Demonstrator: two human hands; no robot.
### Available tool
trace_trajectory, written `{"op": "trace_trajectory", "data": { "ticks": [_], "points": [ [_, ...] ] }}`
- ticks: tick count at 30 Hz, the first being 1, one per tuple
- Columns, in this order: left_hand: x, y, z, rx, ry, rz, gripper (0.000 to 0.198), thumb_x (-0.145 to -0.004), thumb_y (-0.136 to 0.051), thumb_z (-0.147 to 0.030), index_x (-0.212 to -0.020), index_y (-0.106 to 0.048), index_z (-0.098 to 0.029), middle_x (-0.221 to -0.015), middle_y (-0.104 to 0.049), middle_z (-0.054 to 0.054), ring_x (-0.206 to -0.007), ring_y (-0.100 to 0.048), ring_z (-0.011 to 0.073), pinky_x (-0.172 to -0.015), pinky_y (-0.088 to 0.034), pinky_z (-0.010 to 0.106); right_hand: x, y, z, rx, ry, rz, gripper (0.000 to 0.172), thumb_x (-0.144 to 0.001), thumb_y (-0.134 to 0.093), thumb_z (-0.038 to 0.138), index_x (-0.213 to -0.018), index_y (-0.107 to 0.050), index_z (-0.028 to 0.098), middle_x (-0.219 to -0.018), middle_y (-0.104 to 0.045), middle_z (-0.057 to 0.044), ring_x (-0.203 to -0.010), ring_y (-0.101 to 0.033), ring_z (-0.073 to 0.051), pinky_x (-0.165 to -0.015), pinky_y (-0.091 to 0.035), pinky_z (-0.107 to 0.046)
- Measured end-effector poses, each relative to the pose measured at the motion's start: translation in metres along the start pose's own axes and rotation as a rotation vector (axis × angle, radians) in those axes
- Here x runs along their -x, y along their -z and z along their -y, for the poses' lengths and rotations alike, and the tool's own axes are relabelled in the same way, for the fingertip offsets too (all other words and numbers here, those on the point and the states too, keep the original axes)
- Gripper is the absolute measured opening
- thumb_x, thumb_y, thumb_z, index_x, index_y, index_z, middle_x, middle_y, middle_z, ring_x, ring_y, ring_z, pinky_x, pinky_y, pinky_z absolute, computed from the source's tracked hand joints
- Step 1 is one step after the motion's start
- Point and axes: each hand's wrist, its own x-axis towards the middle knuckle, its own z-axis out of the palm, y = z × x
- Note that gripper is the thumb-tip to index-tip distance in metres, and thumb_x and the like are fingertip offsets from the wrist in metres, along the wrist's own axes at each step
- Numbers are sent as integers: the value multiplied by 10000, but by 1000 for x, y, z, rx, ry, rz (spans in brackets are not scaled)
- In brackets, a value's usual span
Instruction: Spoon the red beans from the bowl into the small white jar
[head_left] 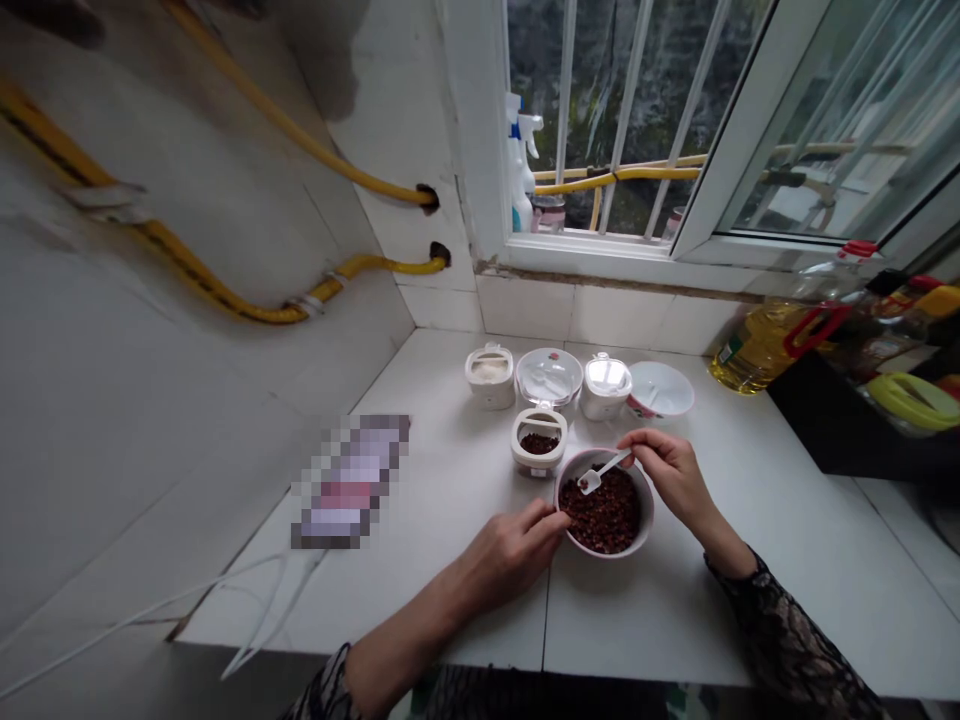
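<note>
A white bowl (646, 525) full of small dark reddish-brown pieces, which look like dried peppercorns (611, 515), stands near the counter's front. My left hand (517, 545) grips the bowl's left rim between thumb and fingers. Over the bowl, my right hand (669, 470) pinches the handle of a small white spoon (592, 481); a few bits seem to lie in its scoop. Just behind and left of the bowl is a seasoning jar (538, 462) with its lid up, holding similar dark pieces.
Behind stand a jar of pale contents (490, 378), a clear-covered bowl (550, 376), another white jar (606, 388) and a shallow bowl (661, 390). An oil bottle (750, 350) and a black rack (810, 410) of bottles are at right. A blurred-out device (352, 485) with a white cable lies left.
</note>
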Motion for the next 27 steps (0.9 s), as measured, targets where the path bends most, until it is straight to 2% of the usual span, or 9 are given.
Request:
{"op": "trace_trajectory", "data": {
  "ticks": [10, 16, 20, 23, 27],
  "points": [
    [-2, 1, -1, -14, -18, -30, 175, -972, -407, -138, -1107, -519, -155, -880, -634, 60, -692, -650, 122, -571, -543, 191, -3, -3, -2, -173, -161, 27, 189, -678, -540, 281, -706, -688, 167, -539, -610, 5, -495, -487, -119, -474, -346, -233],
    [-1, 0, 0, -8, -31, -49, 183, -973, -402, -130, -1115, -514, -155, -895, -636, 68, -691, -659, 130, -569, -551, 205, -4, -6, -4, -270, -220, 24, 185, -633, -558, 281, -680, -694, 165, -521, -607, 0, -483, -461, -108, -450, -297, -221],
    [-2, 1, -1, -5, -24, -37, 182, -972, -401, -132, -1108, -519, -159, -880, -635, 62, -675, -652, 119, -564, -545, 190, -6, -3, 1, -322, -276, 16, 189, -626, -579, 296, -687, -689, 156, -520, -616, -3, -406, -334, -70, -404, -228, -214],
    [-2, 1, -1, -2, -13, -20, 186, -966, -402, -130, -1104, -522, -164, -885, -636, 62, -691, -654, 120, -580, -550, 192, -6, -3, 8, -336, -234, -31, 207, -661, -603, 322, -740, -689, 151, -572, -657, -22, -401, -329, -64, -395, -248, -211],
    [1, 1, 0, 1, -2, 2, 197, -965, -412, -133, -1129, -517, -160, -893, -634, 66, -700, -654, 132, -574, -549, 200, -1, -13, 17, -214, -26, -113, 247, -822, -551, 334, -918, -695, 157, -723, -713, -44, -421, -428, -77, -426, -371, -221]
  ]
}}
